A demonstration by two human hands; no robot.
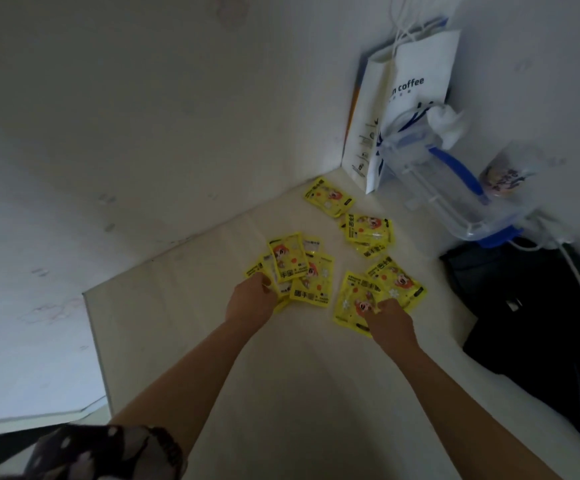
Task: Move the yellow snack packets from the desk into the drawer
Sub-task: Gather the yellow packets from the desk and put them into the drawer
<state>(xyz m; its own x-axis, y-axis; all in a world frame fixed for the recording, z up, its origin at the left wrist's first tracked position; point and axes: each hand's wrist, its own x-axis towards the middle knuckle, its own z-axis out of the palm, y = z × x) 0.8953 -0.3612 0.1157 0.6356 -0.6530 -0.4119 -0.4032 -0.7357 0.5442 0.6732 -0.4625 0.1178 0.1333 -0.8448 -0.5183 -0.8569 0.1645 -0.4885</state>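
Several yellow snack packets lie scattered on the pale desk (281, 393). My left hand (252, 299) grips a fanned bunch of packets (295, 268) at their near edge. My right hand (390, 322) pinches one packet (354, 301) at its near corner, beside another packet (397, 277). More packets lie farther back: a small pile (369, 233) and a single packet (328, 195) near the wall. No drawer is in view.
A white paper coffee bag (409, 98) stands in the back corner. A clear plastic box with blue clips (454, 199) sits at the right, beside a plastic cup (506, 174). Black fabric (537, 323) with a white cable covers the desk's right side.
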